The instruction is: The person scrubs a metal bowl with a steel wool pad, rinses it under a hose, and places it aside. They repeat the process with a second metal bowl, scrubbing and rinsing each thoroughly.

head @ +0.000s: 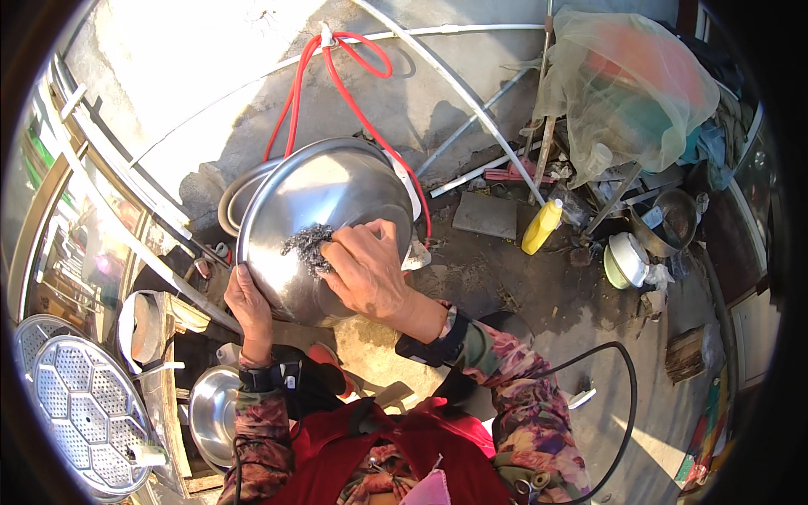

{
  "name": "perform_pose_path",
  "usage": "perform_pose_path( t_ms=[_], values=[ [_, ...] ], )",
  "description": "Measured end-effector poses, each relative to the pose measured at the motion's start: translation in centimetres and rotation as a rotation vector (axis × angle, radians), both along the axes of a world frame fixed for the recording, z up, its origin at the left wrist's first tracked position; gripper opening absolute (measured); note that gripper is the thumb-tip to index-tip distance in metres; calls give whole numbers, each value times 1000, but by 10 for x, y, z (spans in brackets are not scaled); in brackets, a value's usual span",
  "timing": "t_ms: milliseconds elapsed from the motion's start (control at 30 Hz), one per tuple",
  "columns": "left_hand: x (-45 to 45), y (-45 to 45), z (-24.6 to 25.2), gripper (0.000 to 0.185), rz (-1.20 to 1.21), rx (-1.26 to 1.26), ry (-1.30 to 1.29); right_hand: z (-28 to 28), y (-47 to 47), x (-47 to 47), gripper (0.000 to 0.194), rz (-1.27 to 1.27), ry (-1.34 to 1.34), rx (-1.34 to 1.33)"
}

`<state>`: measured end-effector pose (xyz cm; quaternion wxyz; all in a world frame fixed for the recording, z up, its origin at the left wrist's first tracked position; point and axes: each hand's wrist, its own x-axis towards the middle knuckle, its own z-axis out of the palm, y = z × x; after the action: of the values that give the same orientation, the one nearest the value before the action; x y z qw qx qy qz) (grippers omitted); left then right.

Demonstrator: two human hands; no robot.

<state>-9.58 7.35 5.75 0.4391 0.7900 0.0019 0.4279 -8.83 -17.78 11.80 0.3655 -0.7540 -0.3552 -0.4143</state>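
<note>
A large stainless steel basin [353, 189] is tilted up before me, its rounded outer side facing me. My left hand [250, 303] grips its rim at the lower left, thumb on the outer side. In my right hand [372, 271] is a dark steel wool scourer [310, 248], pressed against the basin's shiny wall. Part of another round metal rim [228, 196] shows behind the basin on the left. What supports the basin underneath is hidden.
A red hose [351, 107] hangs from a tap behind the basin. To the right stand a yellow bottle [541, 227], a white bowl [626, 259] and a metal pot [670, 221]. Perforated steamer trays [88, 410] and a smaller steel basin [214, 410] are at lower left. A black cable [631, 385] loops beside my right arm.
</note>
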Motion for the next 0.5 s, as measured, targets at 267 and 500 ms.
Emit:
perform_pose_path(
  t_ms=[267,500],
  values=[
    [-17,29,-31,46,-6,-154,6,-36,-26,63,28,-183,435,422],
    [18,-6,-27,49,-1,-214,-112,27,3,51,30,-107,87,110]
  ],
)
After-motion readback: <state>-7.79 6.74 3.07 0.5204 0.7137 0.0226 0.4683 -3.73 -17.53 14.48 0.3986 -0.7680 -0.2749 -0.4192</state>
